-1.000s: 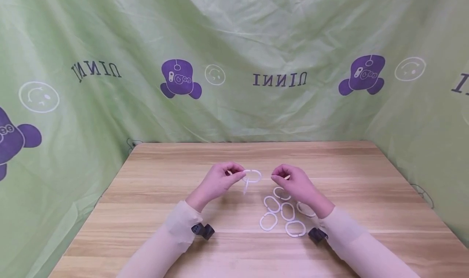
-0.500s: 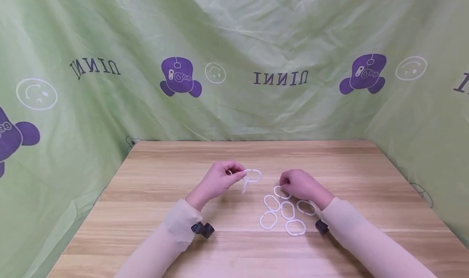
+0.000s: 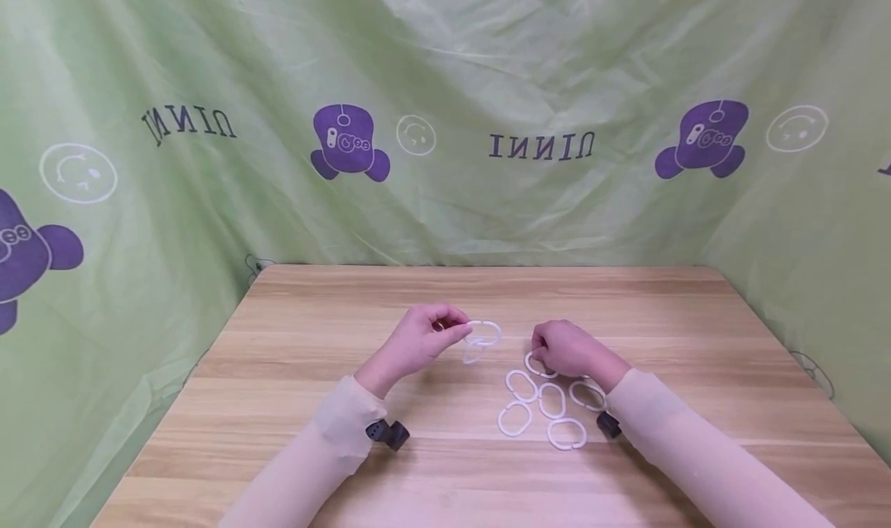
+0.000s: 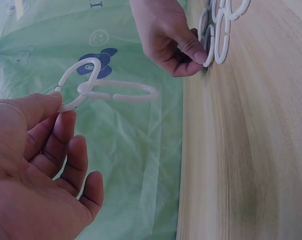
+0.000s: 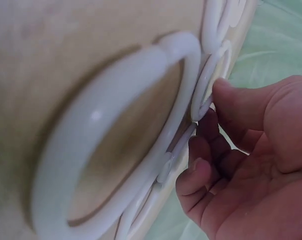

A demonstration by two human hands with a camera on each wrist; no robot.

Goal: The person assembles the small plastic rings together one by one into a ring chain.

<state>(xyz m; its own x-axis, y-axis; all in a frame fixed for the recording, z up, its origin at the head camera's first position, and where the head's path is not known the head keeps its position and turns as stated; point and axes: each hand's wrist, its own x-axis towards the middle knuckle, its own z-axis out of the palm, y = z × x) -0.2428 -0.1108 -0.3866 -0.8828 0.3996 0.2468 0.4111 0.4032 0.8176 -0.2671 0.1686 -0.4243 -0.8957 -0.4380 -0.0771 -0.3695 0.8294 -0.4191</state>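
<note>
My left hand (image 3: 423, 340) is raised over the table and pinches a white oval split ring (image 4: 94, 70) between thumb and forefinger. Through that ring hangs a second white ring (image 4: 153, 93), its gap visible in the left wrist view. Lower and to the right, my right hand (image 3: 572, 350) is down at the table. Its thumb and fingertips pinch the edge of another white ring (image 5: 195, 106), the farthest of the loose ones, partly covered by the hand in the head view.
Several more white split rings lie loosely grouped nearer me, among them a front ring (image 3: 549, 434) and a left ring (image 3: 499, 420). They rest on a wood-grain table (image 3: 334, 466). A green printed curtain (image 3: 445, 211) surrounds the table's back and sides.
My right hand has come down and back from beside the linked rings to the loose rings, where it now pinches one. My left hand stays nearly in place while the hanging ring has turned.
</note>
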